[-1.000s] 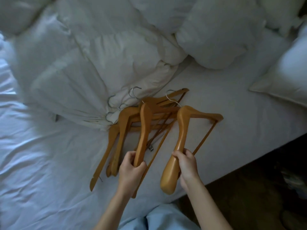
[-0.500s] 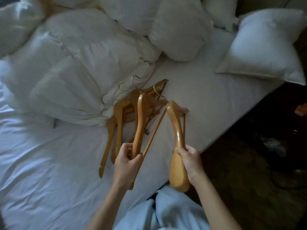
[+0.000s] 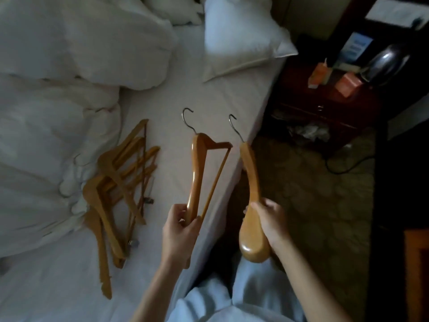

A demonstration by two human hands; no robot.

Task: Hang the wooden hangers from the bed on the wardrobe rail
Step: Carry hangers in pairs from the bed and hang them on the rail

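Note:
My left hand (image 3: 181, 231) grips the lower end of a wooden hanger (image 3: 197, 168) with a crossbar, held above the bed, its metal hook pointing away. A second wooden hanger (image 3: 251, 182) is in my right hand (image 3: 269, 221), seen edge-on past the bed's edge, hook up. Several more wooden hangers (image 3: 120, 182) lie in a loose pile on the white sheet (image 3: 185, 96) to the left, next to the crumpled duvet. The wardrobe rail is not in view.
A crumpled white duvet (image 3: 51, 135) and pillows (image 3: 239, 38) cover the bed's left and far side. Right of the bed is patterned carpet (image 3: 308, 194) and a dark wooden nightstand (image 3: 329, 105) with small boxes and a kettle (image 3: 385, 63).
Both hands have lifted their hangers clear of the pile and off to the right. The view has swung right, bringing the nightstand and floor into sight.

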